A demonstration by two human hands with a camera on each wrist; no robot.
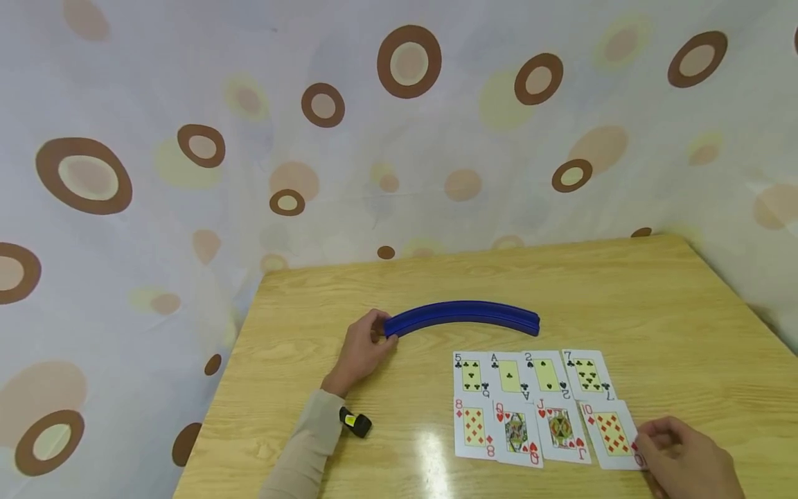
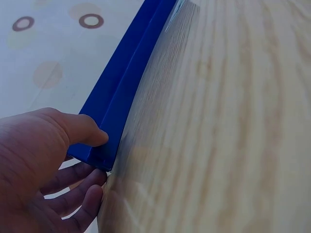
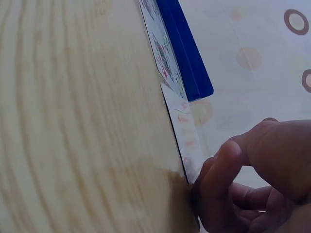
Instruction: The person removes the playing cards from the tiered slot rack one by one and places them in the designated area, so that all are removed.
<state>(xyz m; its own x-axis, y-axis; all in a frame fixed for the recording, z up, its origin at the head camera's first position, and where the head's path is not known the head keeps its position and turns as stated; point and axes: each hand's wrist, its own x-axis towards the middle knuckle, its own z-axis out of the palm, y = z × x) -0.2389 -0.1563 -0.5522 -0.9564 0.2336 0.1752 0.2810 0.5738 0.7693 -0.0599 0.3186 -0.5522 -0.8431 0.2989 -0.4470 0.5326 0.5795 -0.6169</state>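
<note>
A curved blue playing card holder (image 1: 464, 313) lies on the table behind two rows of face-up cards. My left hand (image 1: 364, 350) grips its left end; in the left wrist view the thumb (image 2: 90, 130) lies on the blue strip, with the other fingers around its end. At the lower right, my right hand (image 1: 688, 457) pinches the right edge of the ten of diamonds (image 1: 612, 435). Beside that card are the jack of hearts (image 1: 563, 430), queen of hearts (image 1: 517, 433) and eight of diamonds (image 1: 474, 428). Curled right fingers hide the card's near corner in the right wrist view.
The back row holds the five of clubs (image 1: 471, 374), ace of clubs (image 1: 509, 376), two of spades (image 1: 547, 375) and seven of clubs (image 1: 587, 374). A patterned cloth (image 1: 349, 152) hangs behind the wooden table (image 1: 299, 305). A black device (image 1: 357, 423) sits at the left wrist.
</note>
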